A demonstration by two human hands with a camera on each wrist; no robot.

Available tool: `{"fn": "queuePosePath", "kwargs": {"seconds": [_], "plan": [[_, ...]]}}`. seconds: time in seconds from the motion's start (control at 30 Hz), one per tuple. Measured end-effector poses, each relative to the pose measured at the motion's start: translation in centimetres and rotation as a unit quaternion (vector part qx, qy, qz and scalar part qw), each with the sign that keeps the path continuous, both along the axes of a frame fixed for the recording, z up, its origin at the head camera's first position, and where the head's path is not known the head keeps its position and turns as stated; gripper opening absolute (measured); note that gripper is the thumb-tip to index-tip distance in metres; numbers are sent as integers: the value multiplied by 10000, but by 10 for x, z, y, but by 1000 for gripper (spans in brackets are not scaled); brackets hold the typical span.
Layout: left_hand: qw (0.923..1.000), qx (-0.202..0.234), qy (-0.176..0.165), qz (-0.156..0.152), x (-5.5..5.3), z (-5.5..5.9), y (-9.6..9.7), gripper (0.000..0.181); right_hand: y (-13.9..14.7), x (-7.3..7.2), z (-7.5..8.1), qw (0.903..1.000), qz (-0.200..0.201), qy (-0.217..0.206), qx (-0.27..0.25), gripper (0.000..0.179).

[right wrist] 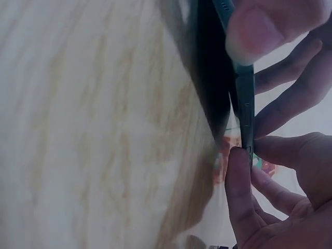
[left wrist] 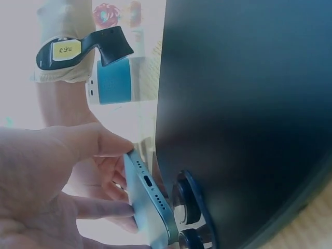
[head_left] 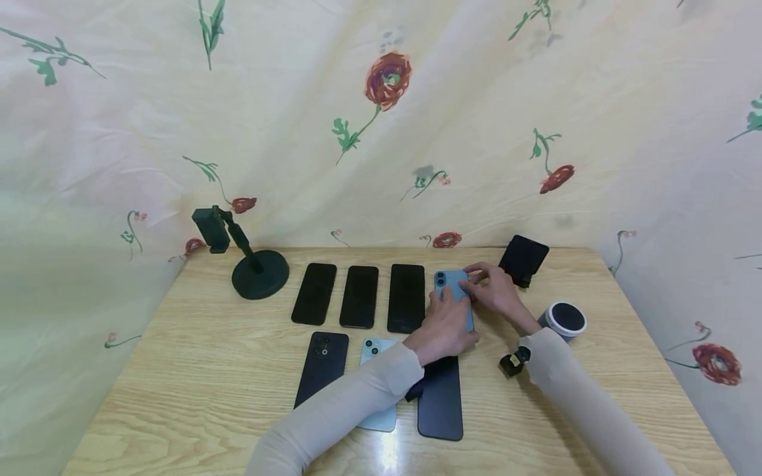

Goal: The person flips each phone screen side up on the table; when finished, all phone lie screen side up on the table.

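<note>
A blue phone (head_left: 455, 284) is held by both hands at the right end of the back row, camera side up. My left hand (head_left: 443, 324) lies over its lower part; in the left wrist view its thumb is at a corner of the phone (left wrist: 150, 202), by the port edge, with fingers on the back. My right hand (head_left: 494, 291) pinches the upper right edge; the right wrist view shows thumb and finger on that edge (right wrist: 246, 104). A dark phone (head_left: 440, 403) lies below my left hand, its upper part hidden by it.
Three black-screened phones (head_left: 359, 297) lie left of the blue one. A dark phone (head_left: 321, 367) and a light blue phone (head_left: 381, 420) lie in front, partly under the left sleeve. A black stand (head_left: 260, 274), a black device (head_left: 522, 259) and a white-rimmed cylinder (head_left: 565, 319) stand around.
</note>
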State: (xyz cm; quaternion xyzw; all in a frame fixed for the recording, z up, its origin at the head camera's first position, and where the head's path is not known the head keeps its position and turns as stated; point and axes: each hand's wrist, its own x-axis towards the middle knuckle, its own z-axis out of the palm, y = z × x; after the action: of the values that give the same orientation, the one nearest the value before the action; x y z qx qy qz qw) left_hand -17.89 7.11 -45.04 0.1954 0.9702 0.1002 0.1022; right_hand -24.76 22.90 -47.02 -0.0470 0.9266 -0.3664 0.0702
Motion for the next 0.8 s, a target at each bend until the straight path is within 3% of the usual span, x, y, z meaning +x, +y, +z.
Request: {"fn": "queuePosePath", "kwargs": {"seconds": [0.3, 0.5, 0.8], "plan": [[9975, 652, -251, 48, 2, -1, -5, 80, 0, 9, 9, 9975, -43, -16, -701, 43], [9872, 1411, -694, 281, 3, -3, -10, 86, 1, 15, 17, 9913, -61, -162, -1307, 48], [9717, 2158, -905, 327, 3, -3, -16, 88, 3, 17, 22, 9858, -145, -233, -1655, 45]]}}
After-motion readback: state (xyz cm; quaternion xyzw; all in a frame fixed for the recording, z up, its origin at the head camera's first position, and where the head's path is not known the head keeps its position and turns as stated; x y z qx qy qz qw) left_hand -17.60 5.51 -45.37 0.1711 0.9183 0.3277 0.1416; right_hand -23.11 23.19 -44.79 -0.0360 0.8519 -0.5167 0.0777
